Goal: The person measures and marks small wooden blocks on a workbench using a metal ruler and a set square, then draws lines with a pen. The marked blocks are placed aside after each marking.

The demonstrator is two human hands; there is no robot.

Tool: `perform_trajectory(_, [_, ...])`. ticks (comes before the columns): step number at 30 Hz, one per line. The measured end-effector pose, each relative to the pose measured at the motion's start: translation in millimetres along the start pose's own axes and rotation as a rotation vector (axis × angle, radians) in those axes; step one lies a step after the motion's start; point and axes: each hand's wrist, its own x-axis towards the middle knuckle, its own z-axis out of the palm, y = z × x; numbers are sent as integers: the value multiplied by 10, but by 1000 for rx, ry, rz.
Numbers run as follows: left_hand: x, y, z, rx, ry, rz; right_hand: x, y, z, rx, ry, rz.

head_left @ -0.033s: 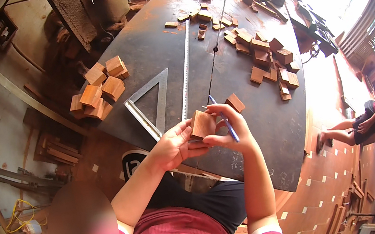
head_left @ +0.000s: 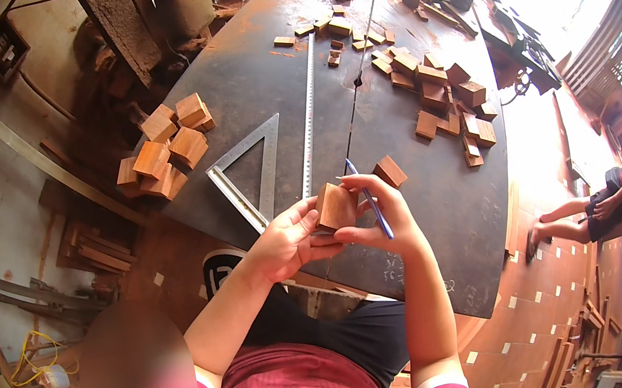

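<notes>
A small wooden block [head_left: 335, 206] sits between both hands above the near edge of the dark metal table [head_left: 444, 204]. The left hand [head_left: 286, 241] curls around its left side, thumb and fingers pressed against the wood. The right hand [head_left: 381, 219] pinches the block from the right and also holds a blue pen [head_left: 368, 199], tip pointing far; exactly which fingers clamp the pen is hard to tell. Just right and far of the hands lies one loose block [head_left: 390, 172]. A metal triangle square [head_left: 250, 173] and a long steel ruler [head_left: 309, 124] lie just beyond on the left. Bare tabletop opens to the right of the hands, toward the near right edge.
</notes>
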Motion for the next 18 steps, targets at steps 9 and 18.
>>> perform_trajectory(9, [154, 350, -74, 1482, 656, 496, 56, -16, -22, -467, 73, -245])
perform_trajectory(18, [469, 383, -29, 1727, 709, 84, 60, 29, -4, -557, 31, -223])
